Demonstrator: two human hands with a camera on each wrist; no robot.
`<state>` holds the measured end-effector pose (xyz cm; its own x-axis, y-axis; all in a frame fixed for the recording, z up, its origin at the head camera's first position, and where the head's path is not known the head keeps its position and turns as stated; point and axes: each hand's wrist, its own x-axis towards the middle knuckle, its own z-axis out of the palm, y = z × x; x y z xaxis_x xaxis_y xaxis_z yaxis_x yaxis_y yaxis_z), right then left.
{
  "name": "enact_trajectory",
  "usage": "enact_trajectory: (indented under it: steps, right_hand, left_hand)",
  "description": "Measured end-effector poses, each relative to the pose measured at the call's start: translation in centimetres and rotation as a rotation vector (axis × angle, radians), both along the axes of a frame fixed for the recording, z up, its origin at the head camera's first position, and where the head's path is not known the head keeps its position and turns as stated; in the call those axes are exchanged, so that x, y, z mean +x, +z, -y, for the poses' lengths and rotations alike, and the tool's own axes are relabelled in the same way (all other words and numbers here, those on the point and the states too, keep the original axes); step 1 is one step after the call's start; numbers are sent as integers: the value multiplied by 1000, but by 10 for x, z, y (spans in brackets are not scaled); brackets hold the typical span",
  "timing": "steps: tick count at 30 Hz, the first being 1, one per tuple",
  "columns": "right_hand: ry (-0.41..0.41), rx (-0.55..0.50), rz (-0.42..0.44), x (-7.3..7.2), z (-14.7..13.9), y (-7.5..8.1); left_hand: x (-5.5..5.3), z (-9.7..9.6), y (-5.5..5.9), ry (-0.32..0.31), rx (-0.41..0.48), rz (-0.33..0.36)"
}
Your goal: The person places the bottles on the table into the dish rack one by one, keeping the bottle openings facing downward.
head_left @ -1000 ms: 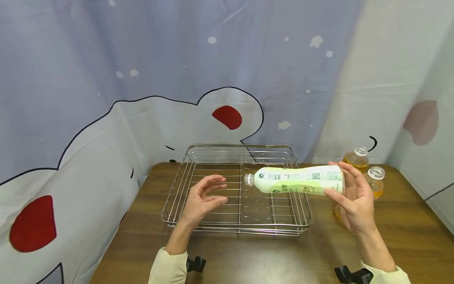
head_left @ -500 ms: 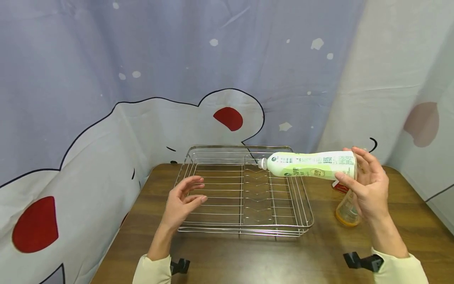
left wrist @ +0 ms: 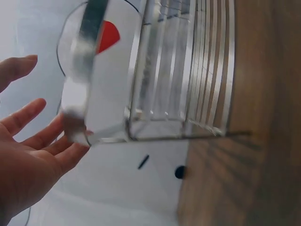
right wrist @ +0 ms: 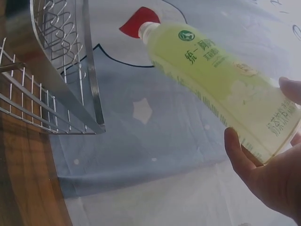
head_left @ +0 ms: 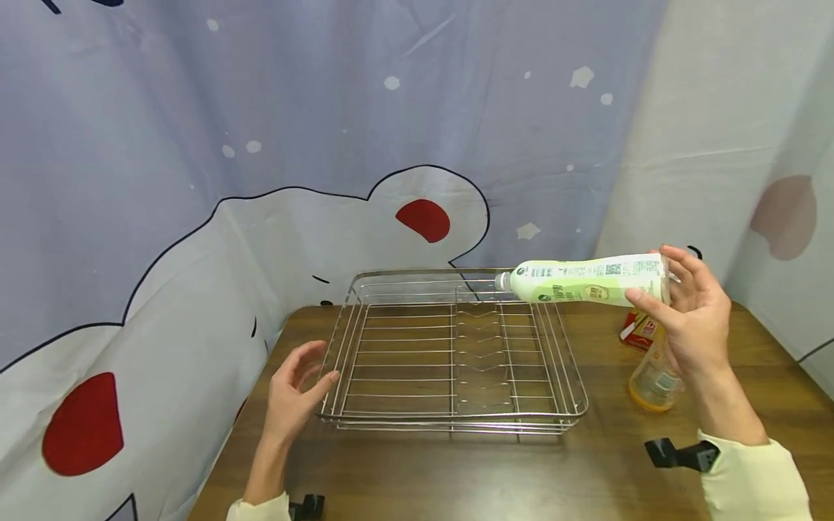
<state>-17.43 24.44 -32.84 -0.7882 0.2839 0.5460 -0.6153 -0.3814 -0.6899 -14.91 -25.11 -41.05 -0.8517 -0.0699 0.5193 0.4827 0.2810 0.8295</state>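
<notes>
My right hand (head_left: pixel 697 318) grips a drink bottle (head_left: pixel 589 281) by its base, thumb on the near side. The bottle has a pale green and white label and lies sideways in the air, its neck pointing left over the back right of a wire rack (head_left: pixel 451 376). In the right wrist view the bottle (right wrist: pixel 211 80) is seen apart from the rack's rim (right wrist: pixel 96 94). My left hand (head_left: pixel 296 394), fingers loosely bent, is at the rack's left front corner. The left wrist view shows its fingertips (left wrist: pixel 70 153) right at the rim (left wrist: pixel 77 94).
Right of the rack, a clear bottle with a little orange liquid (head_left: pixel 654 383) stands on the wooden table (head_left: pixel 456 477), partly hidden by my right hand. A red packet (head_left: pixel 641 329) lies behind it. A printed curtain (head_left: pixel 313 239) closes off the back and sides.
My right hand has carried the bottle right and farther back. My left hand has drawn left from over the rack to its front corner. The red packet has come into sight.
</notes>
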Motion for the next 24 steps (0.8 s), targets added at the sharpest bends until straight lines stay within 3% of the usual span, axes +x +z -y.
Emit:
enact_trajectory:
  steps: [5, 11, 14, 19, 24]
  right_hand:
    - [-84, 65, 69, -4, 0, 4]
    - [-123, 110, 132, -12, 0, 2]
    - [-135, 155, 179, -17, -1, 1]
    - [-180, 283, 285, -30, -3, -2]
    - [-262, 479, 383, -42, -3, -3]
  left_hand:
    - [3, 8, -15, 83, -128, 75]
    - [4, 11, -32, 28, -233, 254]
    - [3, 10, -38, -14, -235, 310]
    - [1, 7, -44, -34, -219, 333]
    - [1, 6, -46, -52, -180, 361]
